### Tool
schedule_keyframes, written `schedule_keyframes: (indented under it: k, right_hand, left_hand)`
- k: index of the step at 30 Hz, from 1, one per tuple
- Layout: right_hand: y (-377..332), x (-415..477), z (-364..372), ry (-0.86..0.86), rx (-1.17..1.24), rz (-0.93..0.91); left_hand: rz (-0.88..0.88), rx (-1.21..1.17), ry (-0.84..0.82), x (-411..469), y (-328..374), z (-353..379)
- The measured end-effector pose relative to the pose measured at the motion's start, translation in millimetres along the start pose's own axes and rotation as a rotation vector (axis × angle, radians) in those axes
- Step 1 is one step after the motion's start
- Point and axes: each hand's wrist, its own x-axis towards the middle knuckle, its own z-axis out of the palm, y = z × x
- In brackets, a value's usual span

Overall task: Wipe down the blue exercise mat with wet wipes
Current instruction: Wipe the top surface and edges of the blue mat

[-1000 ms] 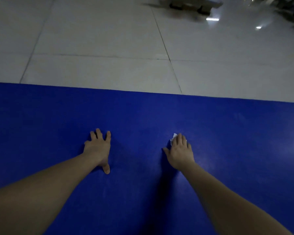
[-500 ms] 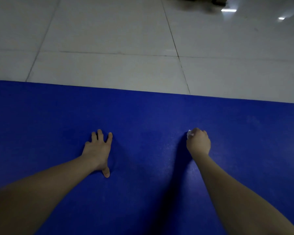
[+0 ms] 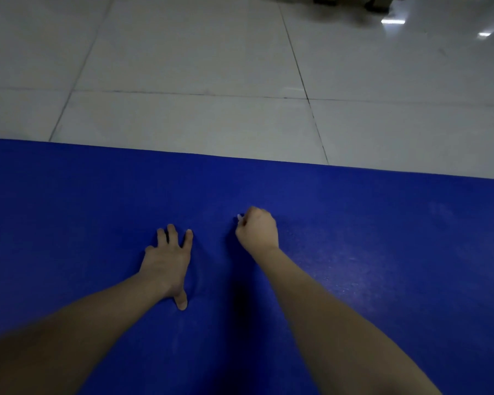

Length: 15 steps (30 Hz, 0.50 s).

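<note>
1. Blue exercise mat (image 3: 382, 252) is lying flat on the tiled floor (image 3: 183, 81), under both hands.
2. Right hand (image 3: 258, 232) is curling tight around the wet wipe (image 3: 240, 219); only a small white bit is peeking out.
3. A second ago this hand was lying flat on the wipe, then swinging out to the right. Now it is sitting much nearer the other hand, so I think the wiping is going side to side.
4. Left hand (image 3: 166, 263) is pressing flat on the mat, fingers spread, holding nothing.
5. The mat's far edge is running a little way ahead of the fingers, with bare floor beyond. Lots of mat is waiting to the right of the right hand.
</note>
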Motion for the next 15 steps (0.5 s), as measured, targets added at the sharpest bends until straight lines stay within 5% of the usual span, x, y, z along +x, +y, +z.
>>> schedule_keyframes:
  k: [6,15]
  right_hand:
    - [40,7,-26,0.041,-0.047,0.044]
    - [176,28,-87,0.283,0.042,0.538]
  left_hand:
    - [0.022,-0.024,-0.069,-5,-5,-10]
    - [-0.088,-0.271,-0.033,11,-3,-36]
